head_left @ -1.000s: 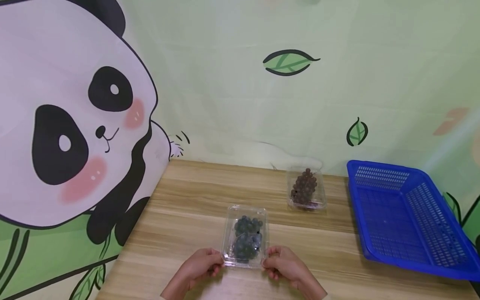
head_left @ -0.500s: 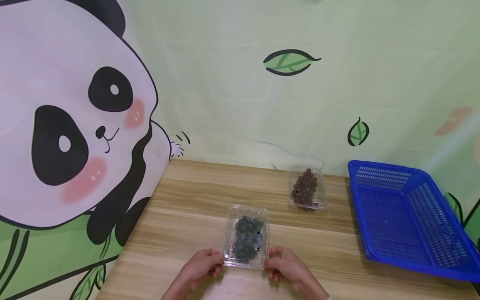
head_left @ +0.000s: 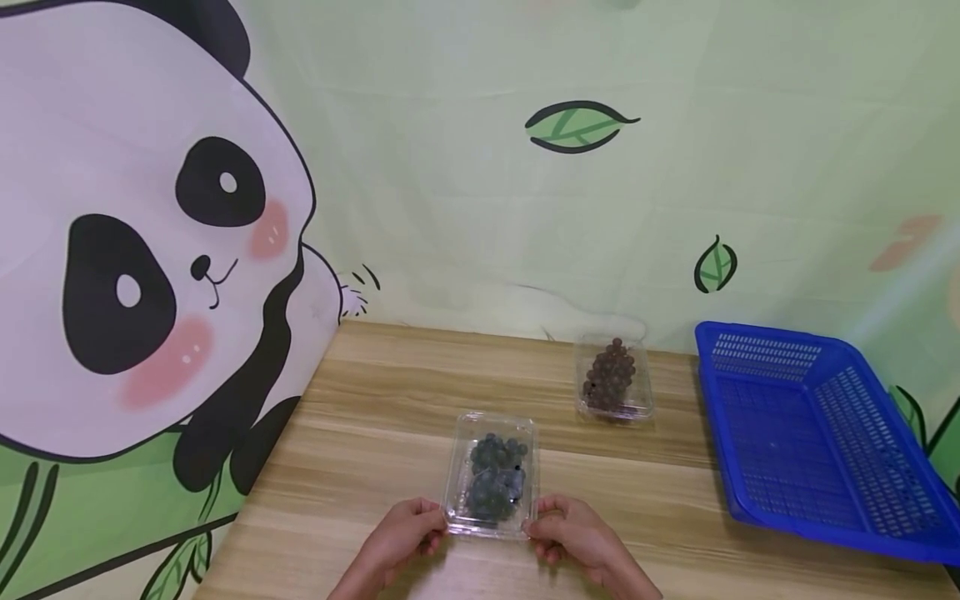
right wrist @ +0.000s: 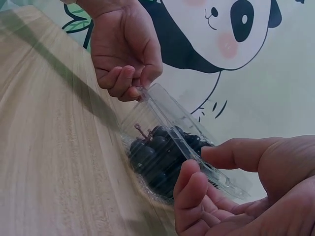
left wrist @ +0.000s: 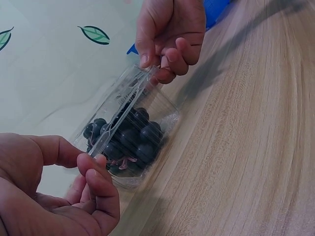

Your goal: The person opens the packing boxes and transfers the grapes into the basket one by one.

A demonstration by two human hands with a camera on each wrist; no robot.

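A clear plastic clamshell box with dark blue-black grapes inside sits on the table before me. My left hand pinches its near left corner between thumb and fingers. At the near right corner, my right hand pinches the rim likewise. Seen from the left wrist, the left hand has its thumb and forefinger at the seam where lid and base meet. The right wrist view shows a pinkish stem among the grapes, and the right hand at the same rim. The lid lies over the base.
A second clear box holding reddish-brown grapes stands at the back of the wooden table. To the right is a blue plastic basket with slotted walls. A green wall cloth with a printed panda hangs behind.
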